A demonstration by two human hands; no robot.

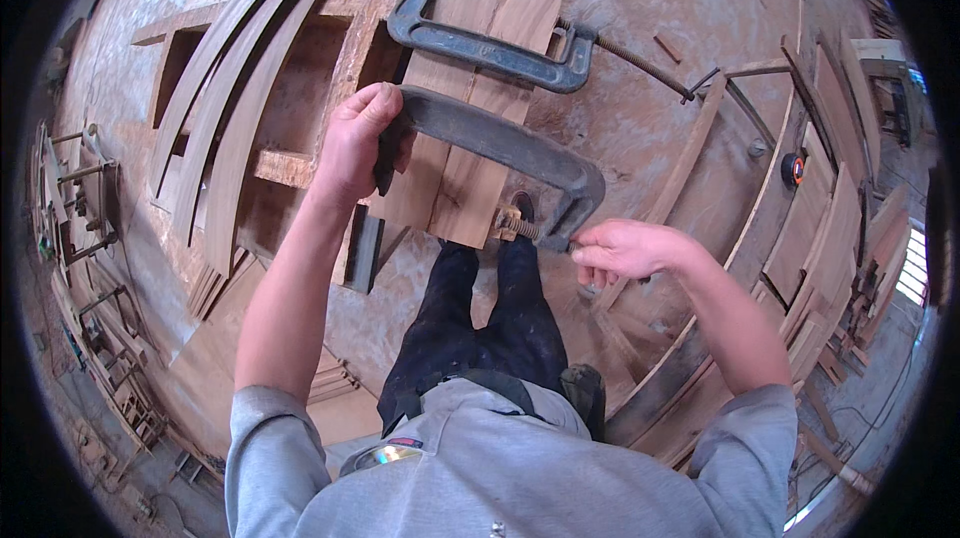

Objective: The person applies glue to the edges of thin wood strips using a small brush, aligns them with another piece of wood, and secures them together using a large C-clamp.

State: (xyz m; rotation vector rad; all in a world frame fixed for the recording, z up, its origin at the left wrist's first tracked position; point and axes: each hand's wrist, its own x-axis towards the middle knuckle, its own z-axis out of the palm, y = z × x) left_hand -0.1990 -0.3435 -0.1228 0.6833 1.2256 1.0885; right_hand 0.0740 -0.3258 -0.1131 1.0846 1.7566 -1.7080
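A stack or panel of wooden boards lies before me, pointing away from my body. Across its far part sits a blue metal C-clamp, its threaded screw reaching out to the right. Nearer to me, a dark metal C-clamp spans the boards. My left hand grips this clamp's left end, thumb on top. My right hand has its fingertips at the outer end of the screw, beside the frame's right end. A small wood block is at the screw's inner tip, near the boards' right edge.
Long curved wooden strips lean over a wooden frame at the left. Several boards and a curved wooden frame occupy the right. A tape measure rests there. Thin wood sheets lie on the floor at the lower left.
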